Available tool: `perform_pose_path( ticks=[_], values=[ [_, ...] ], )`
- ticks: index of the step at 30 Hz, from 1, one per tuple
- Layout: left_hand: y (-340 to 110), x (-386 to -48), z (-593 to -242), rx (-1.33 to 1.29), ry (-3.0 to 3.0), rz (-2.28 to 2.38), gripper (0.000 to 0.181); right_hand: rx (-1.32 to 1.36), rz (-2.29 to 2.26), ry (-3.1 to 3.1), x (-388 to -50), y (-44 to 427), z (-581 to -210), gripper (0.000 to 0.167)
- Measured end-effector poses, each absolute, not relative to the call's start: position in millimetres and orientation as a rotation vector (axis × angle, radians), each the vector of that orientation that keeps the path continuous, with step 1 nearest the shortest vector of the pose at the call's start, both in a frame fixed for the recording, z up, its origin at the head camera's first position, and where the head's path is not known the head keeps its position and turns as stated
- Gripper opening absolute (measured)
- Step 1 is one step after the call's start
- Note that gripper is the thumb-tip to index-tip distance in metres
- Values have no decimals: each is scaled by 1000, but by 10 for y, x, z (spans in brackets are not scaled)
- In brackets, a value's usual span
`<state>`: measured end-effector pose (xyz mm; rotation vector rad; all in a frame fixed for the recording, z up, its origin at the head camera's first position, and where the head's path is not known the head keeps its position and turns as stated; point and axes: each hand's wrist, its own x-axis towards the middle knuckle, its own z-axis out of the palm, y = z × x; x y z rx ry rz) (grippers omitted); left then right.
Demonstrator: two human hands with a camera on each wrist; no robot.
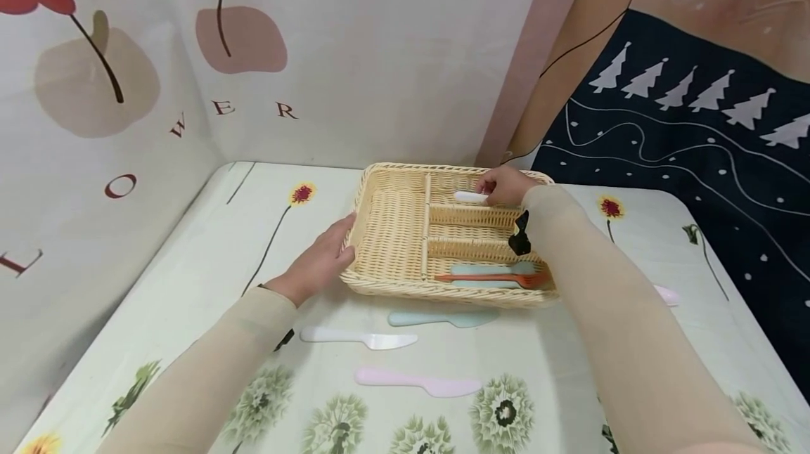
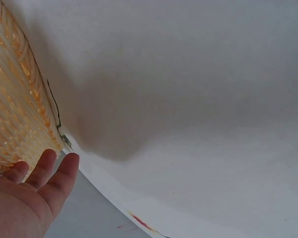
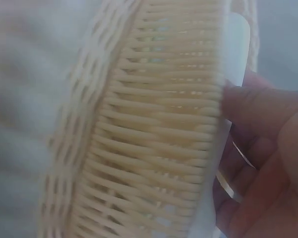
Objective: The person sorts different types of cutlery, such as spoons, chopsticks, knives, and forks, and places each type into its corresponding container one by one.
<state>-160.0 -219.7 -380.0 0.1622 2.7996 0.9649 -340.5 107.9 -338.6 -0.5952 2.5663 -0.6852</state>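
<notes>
A wicker cutlery basket (image 1: 395, 289) has a wide left compartment and three smaller right ones. My right hand (image 1: 506, 185) reaches into the back right compartment and pinches a white utensil (image 1: 470, 197). Its rounded handle end shows, while its head is hidden, so its kind cannot be told. In the right wrist view, thumb and fingers hold the white utensil (image 3: 236, 44) beside a woven divider (image 3: 154, 124). At the basket's left side, my left hand (image 1: 321, 257) touches the rim. The left wrist view shows its fingers (image 2: 62, 181) loosely extended along the woven outer wall (image 2: 15, 94).
An orange fork (image 1: 487, 277) lies over light-blue utensils (image 1: 484, 269) in the front right compartment. Before the basket lie a light-blue knife (image 1: 443, 318), a white knife (image 1: 361, 337) and a pink knife (image 1: 418, 381). A pink utensil (image 1: 667, 295) shows partly behind the right sleeve.
</notes>
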Motion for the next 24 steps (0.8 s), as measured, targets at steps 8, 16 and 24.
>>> perform_pose_path(
  ticks=[8, 16, 24],
  values=[
    [-2202, -1602, -3788, 182, 2821, 947, 65, -601, -676, 2539, -3449, 1112, -3440, 18],
    [-2194, -1598, -3791, 172, 2813, 944, 65, -545, -623, 2507, -3467, 1119, -3439, 22],
    [-2188, -1591, -3800, 170, 2818, 940, 65, -521, -645, 2502, -3506, 1146, -3474, 29]
  ],
)
